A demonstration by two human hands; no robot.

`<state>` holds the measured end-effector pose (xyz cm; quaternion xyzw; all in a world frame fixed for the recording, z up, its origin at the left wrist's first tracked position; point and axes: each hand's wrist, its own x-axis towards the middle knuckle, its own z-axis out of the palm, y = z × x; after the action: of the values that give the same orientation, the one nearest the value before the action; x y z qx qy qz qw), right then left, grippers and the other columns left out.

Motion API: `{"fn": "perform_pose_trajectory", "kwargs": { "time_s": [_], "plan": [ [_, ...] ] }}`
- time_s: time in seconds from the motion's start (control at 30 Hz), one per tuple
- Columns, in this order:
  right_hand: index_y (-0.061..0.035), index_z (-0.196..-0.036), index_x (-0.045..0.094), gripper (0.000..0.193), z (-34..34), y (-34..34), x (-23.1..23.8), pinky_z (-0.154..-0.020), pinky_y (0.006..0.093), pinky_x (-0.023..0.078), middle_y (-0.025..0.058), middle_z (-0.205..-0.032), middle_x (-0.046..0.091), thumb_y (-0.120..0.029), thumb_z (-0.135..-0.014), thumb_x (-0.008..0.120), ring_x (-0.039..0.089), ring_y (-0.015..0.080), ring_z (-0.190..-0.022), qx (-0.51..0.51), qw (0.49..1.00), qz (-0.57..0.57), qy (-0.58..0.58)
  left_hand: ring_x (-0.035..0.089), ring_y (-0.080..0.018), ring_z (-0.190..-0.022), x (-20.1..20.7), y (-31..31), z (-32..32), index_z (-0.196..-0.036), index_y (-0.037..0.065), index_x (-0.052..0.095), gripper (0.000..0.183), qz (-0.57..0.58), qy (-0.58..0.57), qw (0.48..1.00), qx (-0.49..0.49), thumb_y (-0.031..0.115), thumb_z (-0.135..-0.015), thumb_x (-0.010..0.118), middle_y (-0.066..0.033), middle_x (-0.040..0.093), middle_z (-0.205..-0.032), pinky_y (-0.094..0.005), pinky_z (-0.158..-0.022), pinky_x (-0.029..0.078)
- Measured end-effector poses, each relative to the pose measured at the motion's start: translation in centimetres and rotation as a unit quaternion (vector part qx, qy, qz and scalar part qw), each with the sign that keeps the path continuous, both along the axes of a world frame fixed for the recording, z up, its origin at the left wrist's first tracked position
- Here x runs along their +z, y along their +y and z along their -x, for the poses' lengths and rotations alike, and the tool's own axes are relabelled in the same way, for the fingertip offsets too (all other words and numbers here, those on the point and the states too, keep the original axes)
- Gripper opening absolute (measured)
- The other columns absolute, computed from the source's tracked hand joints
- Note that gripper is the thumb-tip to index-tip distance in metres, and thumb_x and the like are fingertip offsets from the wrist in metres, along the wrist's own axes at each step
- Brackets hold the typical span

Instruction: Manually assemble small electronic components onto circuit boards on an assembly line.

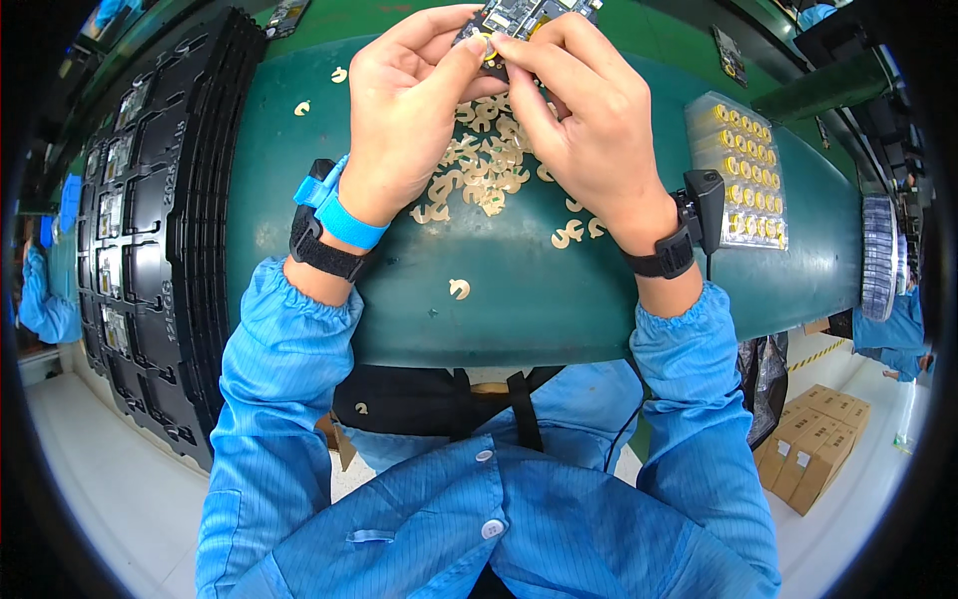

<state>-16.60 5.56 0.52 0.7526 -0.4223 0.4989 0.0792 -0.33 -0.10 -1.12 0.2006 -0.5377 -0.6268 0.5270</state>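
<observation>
Clamping left hand [404, 115] and right hand [604, 120] fingers on dark circuit board [521, 14], beyond cream C-shaped pieces [489, 168]; right of these, round yellow parts [759, 177] in clear plastic tray [705, 150]; left, stacked black trays [183, 200].

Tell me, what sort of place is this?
Probably an electronics assembly workshop: the left hand and right hand hold a circuit board over a green table, with stacked black trays on the left and a clear tray of round yellow parts on the right.
</observation>
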Motion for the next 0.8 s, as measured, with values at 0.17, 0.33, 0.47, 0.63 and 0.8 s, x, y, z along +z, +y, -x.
{"fn": "perform_pose_trajectory", "kwargs": {
  "time_s": [0.17, 0.33, 0.47, 0.63, 0.8],
  "plan": [
    [-0.0013, -0.107, 0.072, 0.022, 0.1, -0.2, 0.0, -0.065, 0.0372, 0.055, 0.0092, -0.092, 0.062, 0.0, -0.084, 0.073, 0.066, 0.0265, -0.076, -0.01, 0.999, -0.027, 0.018, 0.074, -0.0187, -0.1, 0.1, 0.0, 0.1, -0.132, -0.009, 0.059, 0.031, -0.005, 0.008, 1.0, -0.001, 0.0, -0.103, 0.059, -0.0174, 0.073, -0.117, -0.029, -0.086, 0.064],
    [-0.0014, -0.106, 0.072, 0.022, 0.1, -0.2, 0.1, -0.065, 0.0371, 0.055, 0.0096, -0.091, 0.062, 0.0, -0.084, 0.073, 0.066, 0.0268, -0.076, -0.012, 0.999, -0.022, 0.026, 0.074, -0.0186, -0.1, -0.1, -0.1, -0.1, -0.132, -0.009, 0.059, 0.031, -0.005, 0.007, 1.0, 0.0, 0.0, -0.102, 0.06, -0.0181, 0.073, -0.117, -0.0286, -0.086, 0.064],
    [-0.0014, -0.106, 0.072, 0.021, 0.2, -0.3, 0.2, -0.065, 0.0364, 0.054, 0.0095, -0.09, 0.062, 0.001, -0.084, 0.072, 0.066, 0.0267, -0.076, -0.007, 0.999, -0.024, 0.022, 0.074, -0.0184, -0.1, -0.1, -0.2, 0.0, -0.131, -0.009, 0.059, 0.03, -0.006, 0.011, 1.0, 0.0, 0.0, -0.102, 0.06, -0.0175, 0.073, -0.117, -0.0282, -0.086, 0.064],
    [-0.0031, -0.105, 0.074, 0.02, 0.0, -0.5, 0.1, -0.054, 0.0293, 0.047, 0.0068, -0.086, 0.062, -0.003, -0.085, 0.076, 0.059, 0.0148, -0.061, -0.064, 0.993, -0.018, -0.101, 0.073, -0.0171, -0.101, 0.0, -0.4, 0.4, -0.131, -0.009, 0.059, 0.03, 0.004, 0.018, 1.0, 0.005, 0.001, -0.103, 0.059, -0.0154, 0.073, -0.117, -0.0283, -0.085, 0.064],
    [0.0043, -0.125, 0.053, 0.042, 0.3, -1.2, -0.2, -0.065, 0.0229, 0.052, 0.0082, -0.088, 0.07, -0.001, -0.091, 0.076, 0.065, 0.0076, -0.074, 0.039, 0.9, -0.209, -0.381, 0.071, -0.0183, -0.105, -0.3, -0.1, 0.8, -0.133, -0.009, 0.056, 0.032, -0.013, 0.008, 1.0, -0.008, 0.004, -0.104, 0.058, -0.0161, 0.071, -0.122, -0.0315, -0.086, 0.064]
  ]
}}
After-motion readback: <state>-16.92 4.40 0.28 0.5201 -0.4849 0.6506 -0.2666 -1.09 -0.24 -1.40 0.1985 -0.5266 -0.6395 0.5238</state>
